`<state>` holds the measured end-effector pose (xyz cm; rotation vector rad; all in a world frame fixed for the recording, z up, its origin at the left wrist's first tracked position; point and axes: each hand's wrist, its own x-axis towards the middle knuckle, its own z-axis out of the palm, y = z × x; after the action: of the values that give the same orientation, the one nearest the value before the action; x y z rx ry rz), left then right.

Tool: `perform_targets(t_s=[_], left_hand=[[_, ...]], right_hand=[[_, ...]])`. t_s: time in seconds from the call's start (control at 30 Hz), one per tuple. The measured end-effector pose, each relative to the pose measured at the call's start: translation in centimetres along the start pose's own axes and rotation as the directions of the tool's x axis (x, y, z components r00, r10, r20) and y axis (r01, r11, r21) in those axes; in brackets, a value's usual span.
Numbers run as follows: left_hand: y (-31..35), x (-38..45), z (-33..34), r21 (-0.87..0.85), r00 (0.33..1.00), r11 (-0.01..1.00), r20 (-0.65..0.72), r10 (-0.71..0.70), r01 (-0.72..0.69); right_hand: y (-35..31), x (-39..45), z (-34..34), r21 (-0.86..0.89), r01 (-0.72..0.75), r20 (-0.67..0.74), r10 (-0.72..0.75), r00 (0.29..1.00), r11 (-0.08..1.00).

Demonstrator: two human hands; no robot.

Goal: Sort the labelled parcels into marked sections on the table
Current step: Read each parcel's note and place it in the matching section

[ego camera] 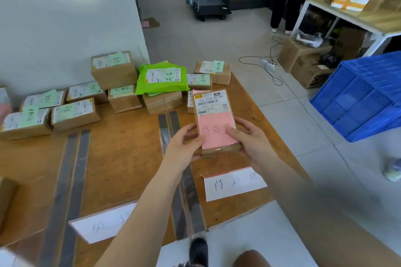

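Held parcel above table, before stacked parcels.

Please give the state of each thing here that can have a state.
Pink-labelled parcel: held above the table, sealed.
Left hand: grips the parcel's left edge.
Right hand: grips its right edge.
Green mailer bag: lying on stacked boxes, sealed.
Blue crate: tilted on the floor.

Bare forearms and hands, no sleeves in view; a black shoe below.
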<state>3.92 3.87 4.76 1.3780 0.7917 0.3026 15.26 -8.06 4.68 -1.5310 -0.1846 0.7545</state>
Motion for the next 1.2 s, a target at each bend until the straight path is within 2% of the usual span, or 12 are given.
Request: perform_targets(t_s=[0.23, 0.43, 0.63, 0.93, 1.2], left_hand=[[-0.7, 2.6, 3.2, 0.03, 0.984, 0.992, -0.136, -0.117, 0.122], [-1.0, 3.7, 7.0, 0.025, 0.948, 0.978, -0.251, -0.195, 0.207], [-2.3, 5.1, 9.0, 0.096, 0.913, 0.948, -0.314, -0.261, 0.304], [-5.6, 7.8, 7.3, 0.084, 0.873, 0.916, -0.35, -0.341, 0.392], [-8.1, 10.1, 6.5, 0.204, 0.887, 0.885, -0.304, -0.349, 0.418]], right_hand=[[0.1, 5.6, -2.7, -0.168, -0.042, 0.175, 0.072, 0.982, 0.985], [0.5, 9.6, -5.6, -0.315, -0.068, 0.318, 0.173, 0.932, 0.947], [1.7, 12.2, -7.1, -0.428, -0.093, 0.392, 0.277, 0.877, 0.899], [5.0, 14.1, -5.6, -0.556, -0.121, 0.359, 0.369, 0.858, 0.822], [7.1, 15.0, -4.6, -0.658, -0.163, 0.263, 0.427, 0.865, 0.735]])
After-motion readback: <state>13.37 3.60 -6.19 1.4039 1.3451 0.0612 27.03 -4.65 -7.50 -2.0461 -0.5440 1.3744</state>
